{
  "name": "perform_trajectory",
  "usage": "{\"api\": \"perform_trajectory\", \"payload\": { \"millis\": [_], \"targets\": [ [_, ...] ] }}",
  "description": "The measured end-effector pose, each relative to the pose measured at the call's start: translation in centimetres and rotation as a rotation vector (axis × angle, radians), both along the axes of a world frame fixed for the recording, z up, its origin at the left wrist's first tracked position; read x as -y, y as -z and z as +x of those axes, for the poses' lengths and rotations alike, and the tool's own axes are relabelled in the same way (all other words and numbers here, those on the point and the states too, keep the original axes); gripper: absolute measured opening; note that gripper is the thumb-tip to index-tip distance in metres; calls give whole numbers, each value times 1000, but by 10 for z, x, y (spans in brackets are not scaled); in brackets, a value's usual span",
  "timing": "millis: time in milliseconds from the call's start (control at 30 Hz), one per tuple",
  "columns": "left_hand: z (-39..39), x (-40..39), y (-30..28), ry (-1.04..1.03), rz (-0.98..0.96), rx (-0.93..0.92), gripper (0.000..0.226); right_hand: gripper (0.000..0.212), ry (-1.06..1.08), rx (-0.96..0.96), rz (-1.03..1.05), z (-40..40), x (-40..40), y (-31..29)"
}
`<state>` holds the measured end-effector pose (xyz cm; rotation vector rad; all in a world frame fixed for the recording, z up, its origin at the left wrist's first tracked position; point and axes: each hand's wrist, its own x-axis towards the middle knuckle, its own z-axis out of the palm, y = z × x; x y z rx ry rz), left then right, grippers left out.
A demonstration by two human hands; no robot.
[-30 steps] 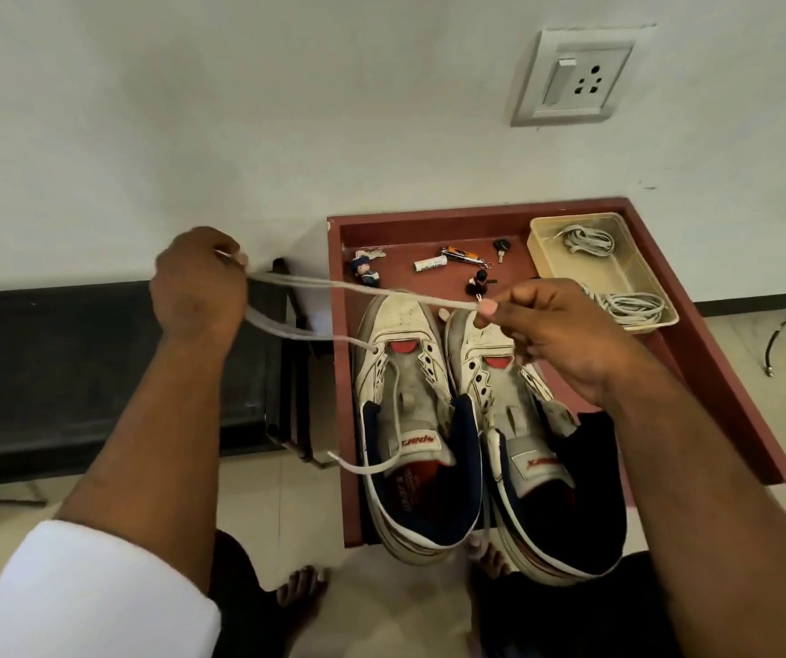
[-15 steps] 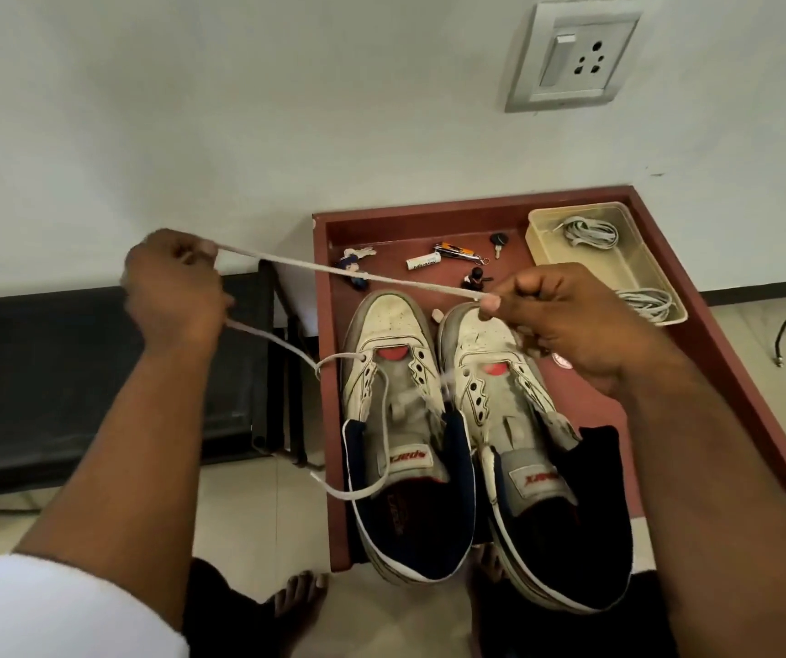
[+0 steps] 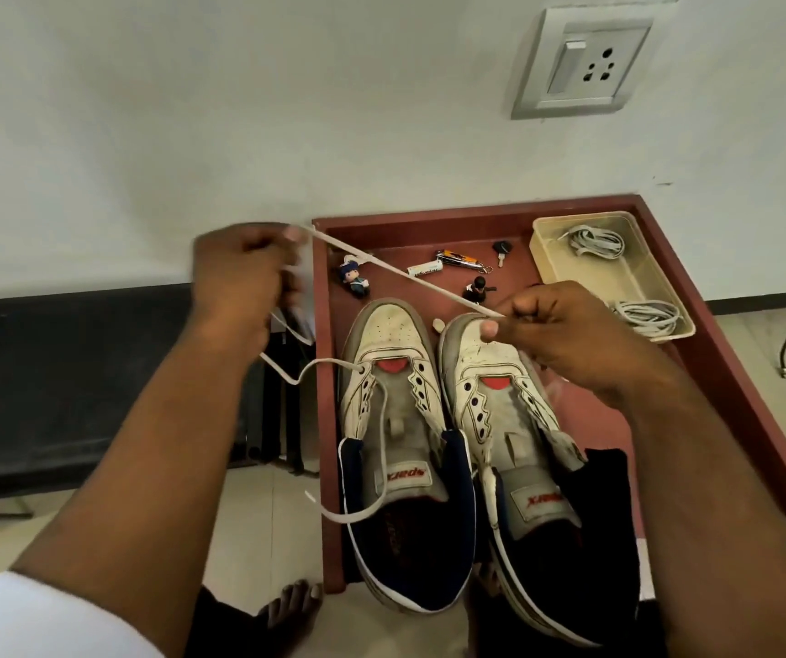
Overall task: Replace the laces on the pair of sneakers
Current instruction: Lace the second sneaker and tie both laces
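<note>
Lace (image 3: 405, 280): 1 white flat lace, pulled taut in a straight line between both hands above the toes of the sneakers. From the left hand it drops in slack loops beside the counter's left edge, enters the top-left eyelet of the left sneaker (image 3: 398, 420), runs down over the tongue and curls out past the collar, free end hanging off the counter's left side.

Left hand (image 3: 239, 282): raised at the counter's far-left corner, fingers curled round the lace; motion-blurred, so the exact grip cannot be told.

Right hand (image 3: 566, 334): over the toe of the right sneaker (image 3: 514, 434), thumb and forefinger pinching the lace end, other fingers curled.

Sneakers: 2, white with grey toe trim, navy collars, red patch at the top of each tongue. They stand side by side, touching, toes toward the wall, heels overhanging the near edge of the counter (image 3: 737, 420). Right sneaker has no lace in its visible eyelets.

Counter: red-brown, with raised rim. Beyond the toes lie 2 small figurines (image 3: 355, 277), a battery (image 3: 425, 269), a key (image 3: 501, 251) and a small orange tool (image 3: 459, 260). At far right, a beige tray (image 3: 618, 282) holding 2 bundles of white laces (image 3: 592, 240).

Wall socket (image 3: 585, 64) above. Bare foot (image 3: 293, 605) on the floor below.
</note>
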<state>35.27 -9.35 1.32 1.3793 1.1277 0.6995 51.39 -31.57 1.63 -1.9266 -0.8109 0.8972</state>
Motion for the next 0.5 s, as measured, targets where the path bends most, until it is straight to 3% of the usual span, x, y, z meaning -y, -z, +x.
{"api": "perform_trajectory", "payload": {
  "millis": [67, 133, 333, 500],
  "targets": [
    [-9, -19, 5, -234, 35, -2, 12, 18, 16, 65, -33, 7, 5, 1],
    [-15, -28, 13, -272, 78, -38, 10, 21, 7, 105, -72, 9, 6, 2],
    [-1, -13, 23, 20, 248, -215, 10, 34, -150, 133, -186, 0, -5, 9],
    [-3, -9, 25, 304, 188, -435, 6, 19, -229, 200, -279, -2, -7, 18]
  ]
}}
